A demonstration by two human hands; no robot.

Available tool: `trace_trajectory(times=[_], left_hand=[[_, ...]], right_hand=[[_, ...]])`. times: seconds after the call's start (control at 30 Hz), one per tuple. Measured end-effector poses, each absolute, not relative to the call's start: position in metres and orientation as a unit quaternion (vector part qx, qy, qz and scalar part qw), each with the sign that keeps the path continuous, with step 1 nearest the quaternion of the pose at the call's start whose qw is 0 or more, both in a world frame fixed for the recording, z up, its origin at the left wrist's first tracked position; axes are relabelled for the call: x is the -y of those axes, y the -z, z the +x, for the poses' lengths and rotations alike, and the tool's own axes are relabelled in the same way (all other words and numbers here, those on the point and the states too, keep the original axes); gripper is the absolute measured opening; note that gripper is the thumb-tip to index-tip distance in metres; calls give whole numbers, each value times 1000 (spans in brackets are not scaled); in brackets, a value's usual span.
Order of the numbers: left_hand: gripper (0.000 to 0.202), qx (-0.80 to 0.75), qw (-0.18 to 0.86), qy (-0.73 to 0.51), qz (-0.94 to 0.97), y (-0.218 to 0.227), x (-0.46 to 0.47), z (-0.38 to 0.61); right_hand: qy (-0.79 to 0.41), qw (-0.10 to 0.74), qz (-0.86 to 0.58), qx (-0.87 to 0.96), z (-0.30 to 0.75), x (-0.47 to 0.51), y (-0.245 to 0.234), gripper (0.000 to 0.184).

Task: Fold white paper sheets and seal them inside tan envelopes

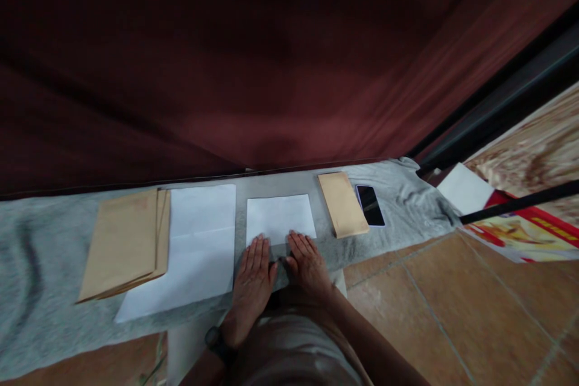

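My left hand [252, 280] and my right hand [307, 262] lie flat, side by side, fingers stretched out, on the near edge of a small folded white sheet [280, 216]. Both hands hold nothing. The sheet rests on a grey cloth [45, 253] spread over the floor. A black watch sits on my left wrist. To the left of my hands lies a larger white paper [194, 247], with a stack of brown envelopes [124, 241] overlapping its left side. One brown envelope [342, 204] lies just right of the small sheet.
A black phone [371, 205] lies beside the single envelope. A dark red curtain [253, 60] hangs behind the cloth. Orange floor tiles [452, 301] extend to the right, with a white paper [465, 188], a red printed sheet [520, 226] and a dark rod [520, 200].
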State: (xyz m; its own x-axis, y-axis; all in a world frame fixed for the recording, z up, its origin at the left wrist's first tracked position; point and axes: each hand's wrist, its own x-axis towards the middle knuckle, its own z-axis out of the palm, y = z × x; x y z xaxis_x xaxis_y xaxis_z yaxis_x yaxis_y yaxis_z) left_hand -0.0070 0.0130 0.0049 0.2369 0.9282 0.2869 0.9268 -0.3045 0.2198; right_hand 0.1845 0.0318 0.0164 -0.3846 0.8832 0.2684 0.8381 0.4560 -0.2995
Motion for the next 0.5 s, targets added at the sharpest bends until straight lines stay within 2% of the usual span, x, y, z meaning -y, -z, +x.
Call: trace_trajectory(times=[0.5], left_hand=[[67, -656, -31, -203, 727, -5, -2, -9]], right_hand=[[12, 175, -583, 793, 225, -24, -5, 52]])
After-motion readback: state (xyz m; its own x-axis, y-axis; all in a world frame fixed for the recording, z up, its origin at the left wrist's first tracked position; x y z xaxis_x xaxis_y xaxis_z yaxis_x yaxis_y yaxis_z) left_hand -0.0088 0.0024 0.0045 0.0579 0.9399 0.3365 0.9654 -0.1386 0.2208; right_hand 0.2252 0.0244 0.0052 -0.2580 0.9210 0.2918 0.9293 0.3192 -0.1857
